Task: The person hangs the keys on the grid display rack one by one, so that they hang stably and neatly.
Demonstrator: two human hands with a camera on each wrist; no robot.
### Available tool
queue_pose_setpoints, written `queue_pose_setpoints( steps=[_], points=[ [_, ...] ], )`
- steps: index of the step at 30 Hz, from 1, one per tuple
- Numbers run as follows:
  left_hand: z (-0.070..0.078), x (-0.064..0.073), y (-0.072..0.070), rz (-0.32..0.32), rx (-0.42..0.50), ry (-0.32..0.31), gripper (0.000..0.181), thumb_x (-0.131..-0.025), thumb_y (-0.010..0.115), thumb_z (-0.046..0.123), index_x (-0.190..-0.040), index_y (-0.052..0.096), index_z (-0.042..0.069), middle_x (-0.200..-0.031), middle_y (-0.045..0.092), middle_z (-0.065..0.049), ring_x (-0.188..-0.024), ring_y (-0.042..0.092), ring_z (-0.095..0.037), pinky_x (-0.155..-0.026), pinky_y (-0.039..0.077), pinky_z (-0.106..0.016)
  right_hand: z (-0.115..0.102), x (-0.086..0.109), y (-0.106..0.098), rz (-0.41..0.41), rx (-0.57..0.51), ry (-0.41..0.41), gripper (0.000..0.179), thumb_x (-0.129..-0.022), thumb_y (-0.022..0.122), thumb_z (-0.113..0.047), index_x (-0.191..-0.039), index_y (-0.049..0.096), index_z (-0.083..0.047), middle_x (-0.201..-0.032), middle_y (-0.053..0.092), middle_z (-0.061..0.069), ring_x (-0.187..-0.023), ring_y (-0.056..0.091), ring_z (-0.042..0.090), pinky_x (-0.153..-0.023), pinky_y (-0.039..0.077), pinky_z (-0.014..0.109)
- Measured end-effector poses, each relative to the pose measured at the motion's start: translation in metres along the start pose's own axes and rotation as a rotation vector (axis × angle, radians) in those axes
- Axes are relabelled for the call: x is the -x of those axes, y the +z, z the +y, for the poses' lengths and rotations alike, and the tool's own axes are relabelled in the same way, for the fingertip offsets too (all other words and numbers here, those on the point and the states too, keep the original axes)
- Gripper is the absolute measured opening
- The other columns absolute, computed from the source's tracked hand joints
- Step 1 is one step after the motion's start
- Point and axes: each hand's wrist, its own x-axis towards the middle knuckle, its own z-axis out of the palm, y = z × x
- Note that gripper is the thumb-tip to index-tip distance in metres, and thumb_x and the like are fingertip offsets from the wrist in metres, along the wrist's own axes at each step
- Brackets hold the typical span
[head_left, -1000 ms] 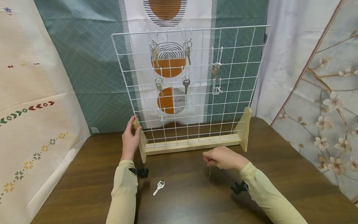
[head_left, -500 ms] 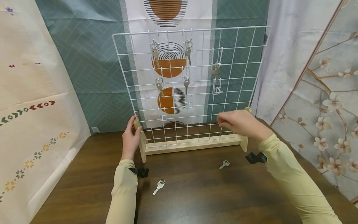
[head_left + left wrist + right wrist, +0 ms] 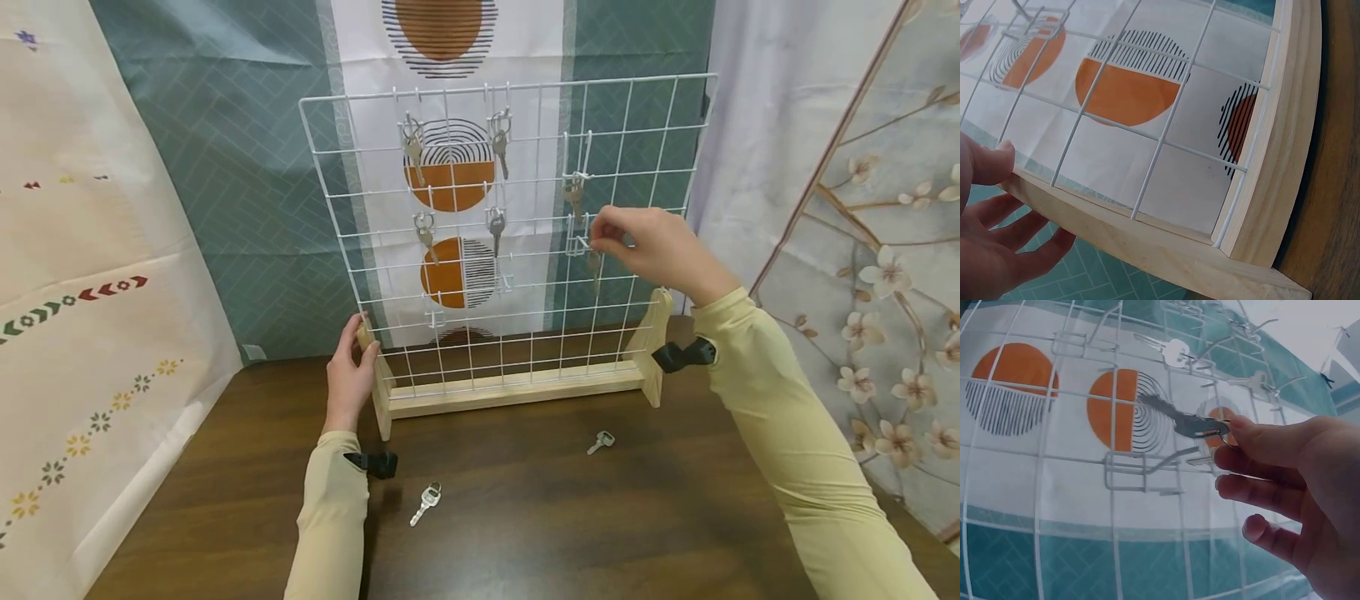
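Observation:
In the head view my right hand [image 3: 660,246] is raised before a white wire grid [image 3: 637,80]. Its thumb and forefinger pinch the ring of a silver key [image 3: 1194,426], seen clearly in the right wrist view. The key dangles just right of a white hook [image 3: 577,245] and looks apart from it. My left hand [image 3: 351,377] holds the left wooden upright [image 3: 1104,231] of the stand, thumb on one side and fingers on the other. Two keys lie on the table, one at front left [image 3: 426,504] and another at right [image 3: 601,442].
Several keys hang from other hooks, among them an upper-left key [image 3: 414,154] and a key [image 3: 573,193] right above the nearby hook. Lower down is a bare hook [image 3: 435,317]. The grid stands in a wooden base [image 3: 517,389] on the brown table [image 3: 510,517]. Patterned cloths surround it.
My right hand has lifted the key from low over the table, up past the stand's base to the right-hand hook. The left hand keeps its place on the upright.

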Motion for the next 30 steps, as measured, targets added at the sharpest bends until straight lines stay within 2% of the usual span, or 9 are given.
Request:
queue_pose_setpoints(
  steps=[8, 13, 20, 30],
  points=[
    [-0.001, 0.001, 0.001, 0.003, 0.000, -0.001, 0.054, -0.098, 0.054, 0.009, -0.149, 0.038, 0.019, -0.146, 0.050, -0.012, -0.126, 0.055, -0.034, -0.093, 0.048, -0.050, 0.006, -0.004, 0.009, -0.028, -0.021, 0.093, 0.005, -0.091, 0.067, -0.010, -0.092, 0.063, -0.007, -0.083, 0.070, 0.007, -0.077, 0.064, 0.020, -0.067, 0.044, 0.035],
    [-0.001, 0.001, 0.001, -0.003, 0.005, 0.006, 0.054, -0.098, 0.054, 0.009, -0.149, 0.038, 0.019, -0.143, 0.052, -0.017, -0.125, 0.056, -0.034, -0.093, 0.047, -0.048, 0.008, -0.003, 0.010, -0.048, -0.044, 0.130, 0.006, -0.091, 0.066, -0.010, -0.094, 0.063, -0.006, -0.085, 0.070, 0.009, -0.079, 0.064, 0.023, -0.070, 0.044, 0.037],
    [-0.001, 0.000, -0.001, -0.002, 0.019, 0.010, 0.054, -0.099, 0.054, 0.010, -0.149, 0.037, 0.019, -0.146, 0.049, -0.013, -0.127, 0.055, -0.033, -0.094, 0.046, -0.047, 0.009, -0.005, 0.012, -0.040, -0.046, 0.119, 0.007, -0.091, 0.066, -0.010, -0.096, 0.064, -0.005, -0.086, 0.069, 0.009, -0.078, 0.063, 0.022, -0.072, 0.045, 0.037],
    [0.001, 0.000, -0.002, -0.025, 0.026, -0.012, 0.054, -0.099, 0.053, 0.013, -0.150, 0.037, 0.024, -0.144, 0.050, -0.018, -0.127, 0.054, -0.035, -0.093, 0.046, -0.048, 0.010, -0.001, 0.014, -0.013, -0.034, 0.074, 0.006, -0.089, 0.067, -0.006, -0.095, 0.068, -0.005, -0.084, 0.071, 0.008, -0.075, 0.063, 0.021, -0.071, 0.048, 0.040]
  ],
)
